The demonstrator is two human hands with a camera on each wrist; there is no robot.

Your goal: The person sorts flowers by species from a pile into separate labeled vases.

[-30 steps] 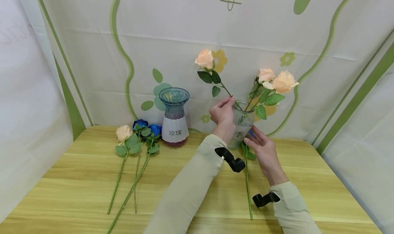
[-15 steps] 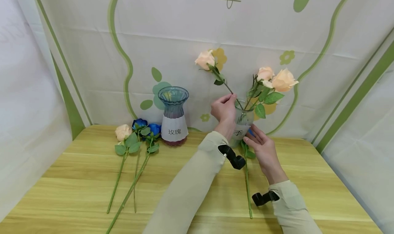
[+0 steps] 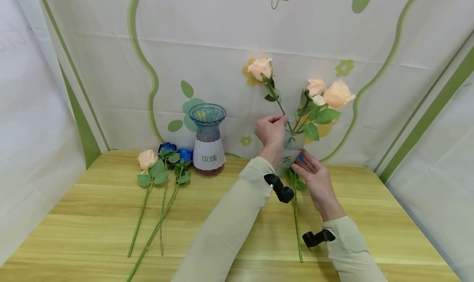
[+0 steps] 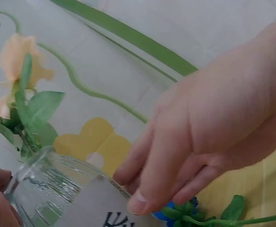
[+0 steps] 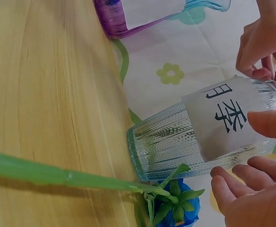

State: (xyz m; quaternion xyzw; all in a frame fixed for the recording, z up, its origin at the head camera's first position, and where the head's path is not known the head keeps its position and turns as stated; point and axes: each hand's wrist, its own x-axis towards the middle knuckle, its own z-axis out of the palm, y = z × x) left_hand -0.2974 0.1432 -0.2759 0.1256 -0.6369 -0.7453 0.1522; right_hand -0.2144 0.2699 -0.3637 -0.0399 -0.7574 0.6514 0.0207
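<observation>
My left hand [image 3: 271, 134] pinches the stem of a peach rose [image 3: 261, 70] above the mouth of a clear glass vase [image 3: 294, 142]. The lower stem runs down inside the rim. Two more peach roses [image 3: 338, 94] lean to the right out of this vase. In the right wrist view, the vase [image 5: 164, 137] wears a white paper label [image 5: 228, 118] with black characters. My right hand [image 3: 314, 179] holds its lower right side, thumb at the front of the label and fingers on the side. The left fingertips are partly hidden in the left wrist view.
A blue-and-purple glass vase [image 3: 209, 125] with a white label stands to the left. Left of it lie a peach rose [image 3: 147, 159] and two blue flowers [image 3: 185, 155], stems toward me. A blue flower [image 5: 187, 215] lies beside the clear vase. A printed cloth [image 3: 222, 35] hangs behind.
The pinched rose has swung right, toward the vase, and its leaves have turned. My left hand has shifted slightly right. The right hand keeps its place on the vase.
</observation>
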